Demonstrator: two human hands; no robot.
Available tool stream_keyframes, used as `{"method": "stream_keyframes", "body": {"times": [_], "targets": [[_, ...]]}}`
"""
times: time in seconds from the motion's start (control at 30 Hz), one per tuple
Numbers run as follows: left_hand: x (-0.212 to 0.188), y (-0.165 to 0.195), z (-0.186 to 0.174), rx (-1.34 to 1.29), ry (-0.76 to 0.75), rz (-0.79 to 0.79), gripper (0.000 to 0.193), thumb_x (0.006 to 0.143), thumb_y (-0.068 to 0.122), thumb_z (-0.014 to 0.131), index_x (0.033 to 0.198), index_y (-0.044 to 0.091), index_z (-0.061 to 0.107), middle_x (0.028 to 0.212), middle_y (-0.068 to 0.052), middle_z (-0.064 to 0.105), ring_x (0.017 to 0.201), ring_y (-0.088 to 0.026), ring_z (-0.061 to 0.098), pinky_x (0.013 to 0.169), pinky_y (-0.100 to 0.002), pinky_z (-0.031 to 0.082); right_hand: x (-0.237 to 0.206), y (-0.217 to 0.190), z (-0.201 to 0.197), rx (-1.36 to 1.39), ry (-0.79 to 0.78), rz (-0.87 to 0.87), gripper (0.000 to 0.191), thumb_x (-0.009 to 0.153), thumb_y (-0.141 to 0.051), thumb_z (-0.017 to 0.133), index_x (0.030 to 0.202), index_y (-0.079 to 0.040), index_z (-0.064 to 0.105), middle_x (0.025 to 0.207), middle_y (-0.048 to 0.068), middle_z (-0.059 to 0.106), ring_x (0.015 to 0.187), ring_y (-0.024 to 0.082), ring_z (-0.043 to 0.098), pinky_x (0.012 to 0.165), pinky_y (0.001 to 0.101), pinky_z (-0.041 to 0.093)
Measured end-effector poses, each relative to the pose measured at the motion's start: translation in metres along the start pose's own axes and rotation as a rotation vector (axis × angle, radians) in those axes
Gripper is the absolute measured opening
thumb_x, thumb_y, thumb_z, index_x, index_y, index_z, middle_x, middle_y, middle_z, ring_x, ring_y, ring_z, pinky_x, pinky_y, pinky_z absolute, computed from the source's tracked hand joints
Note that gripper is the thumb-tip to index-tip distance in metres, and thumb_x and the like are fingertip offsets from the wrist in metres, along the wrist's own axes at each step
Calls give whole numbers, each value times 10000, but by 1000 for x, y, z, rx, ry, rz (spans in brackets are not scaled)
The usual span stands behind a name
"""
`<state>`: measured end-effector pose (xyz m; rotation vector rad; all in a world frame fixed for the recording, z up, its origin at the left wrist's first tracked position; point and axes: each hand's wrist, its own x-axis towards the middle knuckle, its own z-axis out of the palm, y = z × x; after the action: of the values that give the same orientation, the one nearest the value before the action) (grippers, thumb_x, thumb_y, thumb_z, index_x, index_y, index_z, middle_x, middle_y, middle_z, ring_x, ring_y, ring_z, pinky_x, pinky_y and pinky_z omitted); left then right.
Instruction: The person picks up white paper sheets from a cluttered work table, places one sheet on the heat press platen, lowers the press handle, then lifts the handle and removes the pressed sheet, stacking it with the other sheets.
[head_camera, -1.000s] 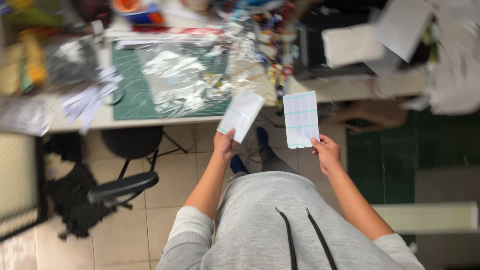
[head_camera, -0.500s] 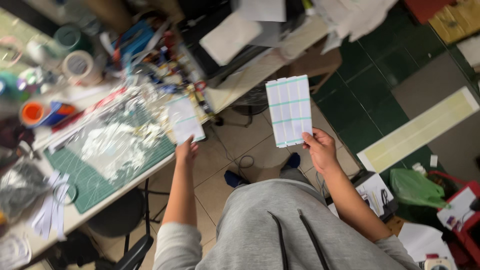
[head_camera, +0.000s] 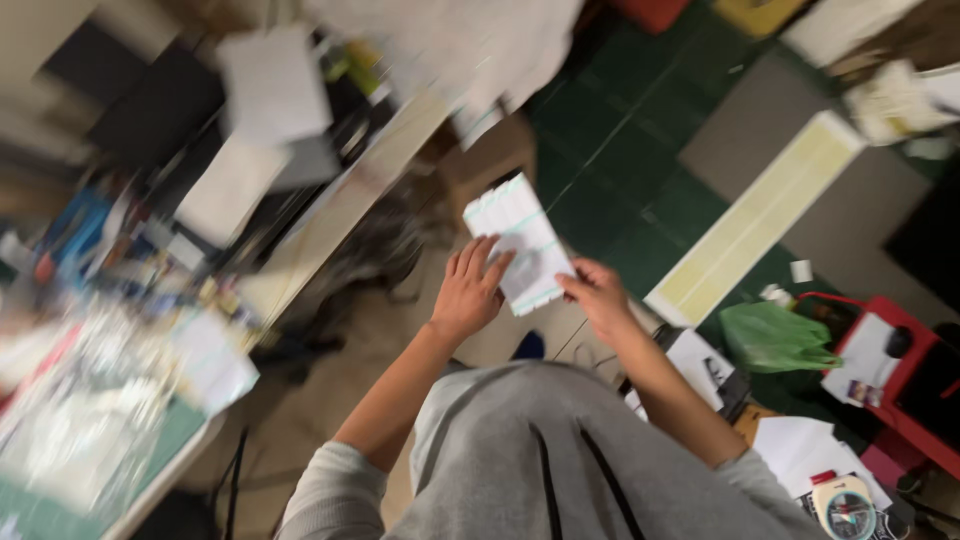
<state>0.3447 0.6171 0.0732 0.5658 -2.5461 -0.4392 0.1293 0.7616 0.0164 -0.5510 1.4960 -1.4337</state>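
1. Two hands on one thing: your left hand (head_camera: 468, 292) and right hand (head_camera: 597, 293) both hold the white sheet (head_camera: 520, 242) in front of your chest, above the floor, clear of the counter (head_camera: 330, 225).
2. Left fingers (head_camera: 487, 262) lie flat and spread against the sheet's lower left part, thumb side hidden; they press on it rather than wrap it.
3. Right fingers pinch the sheet's lower right edge, narrow grip.
4. Sheet is rectangular, tilted with its top toward the upper left, faint pale-green lines across it. Motion blur, finer detail not readable.
5. Counter runs along your left, heavily blurred: papers, clear plastic wrap (head_camera: 90, 410) on a green cutting mat (head_camera: 150, 450), small coloured items you can't make out.
6. Floor to your right: long pale-yellow strip (head_camera: 760, 215) lying diagonally on dark green tiles, well apart from the sheet.
7. Further right: green plastic bag (head_camera: 775, 338) beside a red crate (head_camera: 900, 385) holding papers.
8. Loose white papers (head_camera: 800, 450) sit on the floor near your right elbow.
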Motion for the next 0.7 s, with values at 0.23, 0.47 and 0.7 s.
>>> {"method": "stream_keyframes", "body": {"times": [0.23, 0.47, 0.7], "targets": [[139, 50, 72, -237, 105, 290, 288, 769, 5, 733, 1034, 117, 748, 1195, -26, 721, 1201, -226, 662, 1023, -419, 464, 4, -50, -138, 250, 85, 26, 277, 970, -164, 629, 1180, 15, 653, 945, 65, 720, 807, 146, 650, 717, 311, 479], [273, 69, 167, -777, -121, -188, 215, 890, 143, 820, 1047, 24, 734, 954, -99, 759, 841, -139, 740, 739, -302, 568, 65, -98, -228, 445, 281, -145, 658, 1030, -557, 278, 1337, -47, 557, 1120, 49, 703, 1076, 199, 645, 951, 392, 448], [456, 47, 282, -1328, -480, -482, 202, 931, 99, 731, 1085, -29, 706, 1003, -52, 777, 892, -100, 701, 795, -259, 566, 201, -148, -305, 469, 280, -54, 369, 954, -164, 642, 1294, -40, 573, 1173, 49, 705, 1089, 184, 659, 993, 393, 495]]}}
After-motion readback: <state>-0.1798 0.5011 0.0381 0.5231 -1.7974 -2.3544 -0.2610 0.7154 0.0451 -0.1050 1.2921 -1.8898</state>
